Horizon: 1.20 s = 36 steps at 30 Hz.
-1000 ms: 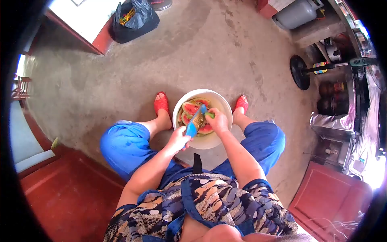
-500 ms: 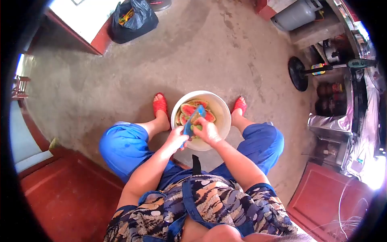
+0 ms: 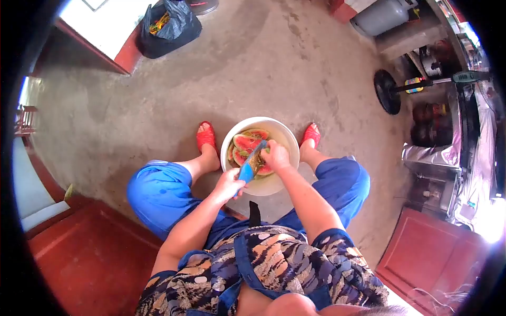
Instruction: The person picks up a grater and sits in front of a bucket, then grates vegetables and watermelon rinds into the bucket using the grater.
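Observation:
My left hand [image 3: 230,185] is closed round the near end of a blue grater [image 3: 246,171], which slants over a white bucket [image 3: 232,130]. Near the grater's far end is my right hand [image 3: 275,156], its fingers pressed together; what they hold, if anything, is hidden. Inside the bucket lie several pieces of watermelon [image 3: 246,142] with red flesh and green rind, partly covered by the grater and my right hand. The bucket stands on the floor between my feet.
A black plastic bag [image 3: 171,34] sits at the upper left. At the right are a black round fan base [image 3: 387,91], a grey gas cylinder [image 3: 380,19] and shelves with pots. Red wooden panels [image 3: 95,258] fill the lower left and lower right.
My right hand moved down along the grater, then back up toward its far end. The green piece seen in its fingers earlier no longer shows. My left hand keeps its grip.

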Available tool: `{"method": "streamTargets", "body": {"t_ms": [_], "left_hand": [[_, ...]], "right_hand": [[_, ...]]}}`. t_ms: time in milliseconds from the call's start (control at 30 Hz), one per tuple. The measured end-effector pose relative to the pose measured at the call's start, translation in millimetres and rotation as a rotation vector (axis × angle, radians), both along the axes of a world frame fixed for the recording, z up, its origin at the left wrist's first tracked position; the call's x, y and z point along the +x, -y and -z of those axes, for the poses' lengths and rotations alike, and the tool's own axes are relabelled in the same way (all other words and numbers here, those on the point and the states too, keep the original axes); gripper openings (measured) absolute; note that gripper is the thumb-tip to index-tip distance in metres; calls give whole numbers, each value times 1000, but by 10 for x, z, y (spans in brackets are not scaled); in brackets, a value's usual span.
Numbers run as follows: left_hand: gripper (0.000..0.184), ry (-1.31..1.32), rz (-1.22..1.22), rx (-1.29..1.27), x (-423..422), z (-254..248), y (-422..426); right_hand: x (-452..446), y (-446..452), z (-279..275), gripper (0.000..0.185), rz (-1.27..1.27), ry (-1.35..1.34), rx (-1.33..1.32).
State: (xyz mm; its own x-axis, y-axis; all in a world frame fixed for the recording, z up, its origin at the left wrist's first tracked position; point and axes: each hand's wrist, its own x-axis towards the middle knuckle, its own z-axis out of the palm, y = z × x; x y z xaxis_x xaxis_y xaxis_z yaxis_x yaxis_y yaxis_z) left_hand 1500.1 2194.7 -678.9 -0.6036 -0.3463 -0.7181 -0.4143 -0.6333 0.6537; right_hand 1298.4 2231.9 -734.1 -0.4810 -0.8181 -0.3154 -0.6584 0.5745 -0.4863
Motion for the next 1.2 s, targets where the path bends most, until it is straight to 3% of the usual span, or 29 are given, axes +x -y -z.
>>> {"method": "streamTargets", "body": {"t_ms": [100,167,233,367,567,633,667,700,800,867,900,967,1033,1167,1200], "left_hand": [[26,-25,-13,36,6,43,4],[27,-48,-104,55,-17,76,36],[27,-46,-104,45,-26,91,44],[26,-40,-36,43,-8,-12,6],[25,-67,-130,100,-52,96,57],[26,-46,-64,45,-44,50,44],[26,-64,-71,61,-31,42,7],[26,-56,-62,61,-9,22,-3],[27,-48,-49,89,-4,4,18],[27,-46,-96,126,-15,21,42],[27,-41,-136,161,-17,29,53],[26,-57,-153,168,-26,93,42],[25,-71,-166,174,-29,111,44],[26,-67,-178,180,-5,83,49],[27,-73,-168,166,-4,81,52]], "right_hand": [[20,-52,1,27,-48,47,-66],[240,-93,-197,34,-263,115,-153],[395,-112,-330,30,-247,99,-170],[-36,-46,110,26,34,-21,5],[461,-149,-454,27,-324,-41,-112],[352,-71,-393,25,-346,-152,-2],[185,-143,139,27,-255,-232,-89],[140,-68,6,30,-112,-252,11],[-67,7,74,35,-29,-199,153],[-170,44,26,38,173,245,133],[-210,22,-7,38,163,243,135],[-194,-19,-302,40,604,1471,154],[-166,-109,-277,38,580,1550,175],[-32,-110,-556,37,385,1383,285],[-5,-128,-558,36,288,1172,269]]}}
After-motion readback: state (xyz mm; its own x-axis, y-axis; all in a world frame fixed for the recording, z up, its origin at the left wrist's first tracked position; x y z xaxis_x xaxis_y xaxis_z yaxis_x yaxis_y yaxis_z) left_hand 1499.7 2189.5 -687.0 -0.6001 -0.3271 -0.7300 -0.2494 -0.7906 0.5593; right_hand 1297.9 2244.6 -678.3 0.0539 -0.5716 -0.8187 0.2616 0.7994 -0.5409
